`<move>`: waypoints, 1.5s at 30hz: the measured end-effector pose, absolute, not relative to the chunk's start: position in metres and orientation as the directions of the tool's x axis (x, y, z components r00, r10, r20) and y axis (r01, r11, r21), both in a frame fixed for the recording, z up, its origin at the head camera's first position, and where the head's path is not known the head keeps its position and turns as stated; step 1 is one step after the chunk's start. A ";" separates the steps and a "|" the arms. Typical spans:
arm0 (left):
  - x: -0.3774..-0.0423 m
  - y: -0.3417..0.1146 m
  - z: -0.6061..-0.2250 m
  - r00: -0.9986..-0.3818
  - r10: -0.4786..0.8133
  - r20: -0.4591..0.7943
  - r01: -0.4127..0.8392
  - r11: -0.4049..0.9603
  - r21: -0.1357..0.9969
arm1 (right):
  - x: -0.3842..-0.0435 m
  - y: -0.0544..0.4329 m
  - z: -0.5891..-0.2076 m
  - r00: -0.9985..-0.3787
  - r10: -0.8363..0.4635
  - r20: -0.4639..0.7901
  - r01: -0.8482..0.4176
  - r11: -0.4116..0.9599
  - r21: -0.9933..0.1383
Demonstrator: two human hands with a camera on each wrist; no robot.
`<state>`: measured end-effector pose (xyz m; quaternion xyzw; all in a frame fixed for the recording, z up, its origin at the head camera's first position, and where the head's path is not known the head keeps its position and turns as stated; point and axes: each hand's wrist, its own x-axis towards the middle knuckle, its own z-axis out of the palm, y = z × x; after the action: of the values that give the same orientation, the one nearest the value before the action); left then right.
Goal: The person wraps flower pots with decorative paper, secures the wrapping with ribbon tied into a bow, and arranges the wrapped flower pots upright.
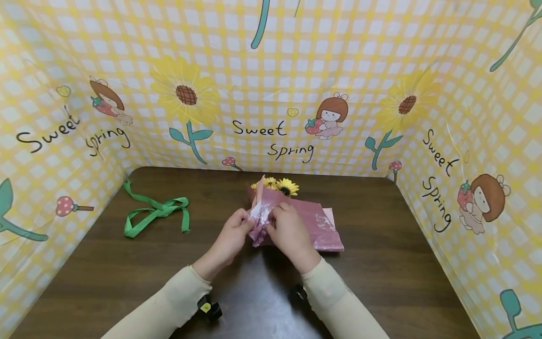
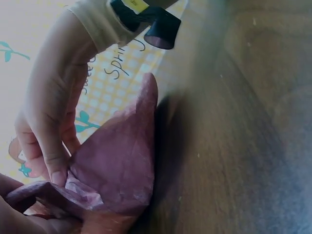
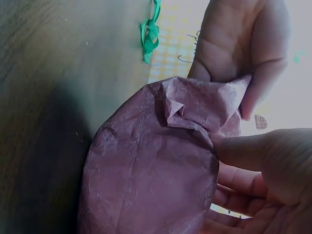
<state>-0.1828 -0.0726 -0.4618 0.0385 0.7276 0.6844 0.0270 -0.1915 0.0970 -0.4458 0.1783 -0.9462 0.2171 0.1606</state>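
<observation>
A bouquet of yellow flowers lies on its side at mid-table, wrapped in mauve paper. My left hand pinches the left edge of the gathered paper between thumb and fingers. Close beside it, my right hand grips a fold of the same wrapping paper, thumb and fingertips bent onto it. In the right wrist view, the paper is creased and bunched between the left hand above and the right hand below. The stems are hidden inside the wrapping.
A loosely looped green ribbon lies on the dark wooden table at the left. Yellow checked cloth with printed flowers and figures surrounds the back and both sides. Small black cameras hang at the wrists.
</observation>
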 end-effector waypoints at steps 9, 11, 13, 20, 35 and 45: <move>-0.187 -0.086 -0.464 -0.985 -0.150 -0.081 -0.072 -0.065 0.995 | -0.192 0.094 -0.443 -0.893 -0.276 0.356 -0.396 0.856 -0.330; -0.186 -0.091 -0.464 -0.980 -0.158 -0.121 -0.108 -0.087 0.990 | -0.190 0.093 -0.442 -0.893 -0.278 0.353 -0.395 0.861 -0.321; -0.184 -0.098 -0.466 -0.980 -0.136 -0.148 -0.136 -0.089 0.987 | -0.189 0.092 -0.442 -0.891 -0.280 0.357 -0.395 0.866 -0.307; -0.174 -0.123 -0.472 -0.974 0.064 -0.217 -0.221 -0.066 0.973 | -0.188 0.088 -0.448 -0.880 -0.286 0.380 -0.390 0.891 -0.233; -0.171 -0.147 -0.491 -0.926 0.128 -0.356 -0.369 -0.099 0.924 | -0.180 0.077 -0.459 -0.841 -0.308 0.444 -0.392 0.914 -0.108; -0.177 -0.146 -0.494 -0.925 0.128 -0.358 -0.372 -0.110 0.922 | -0.177 0.073 -0.464 -0.823 -0.312 0.475 -0.380 0.924 -0.050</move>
<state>-0.1767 -0.1457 -0.4944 -0.0947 0.6453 0.7390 0.1690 -0.1767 0.0732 -0.4638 0.1818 -0.9519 0.0714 0.2359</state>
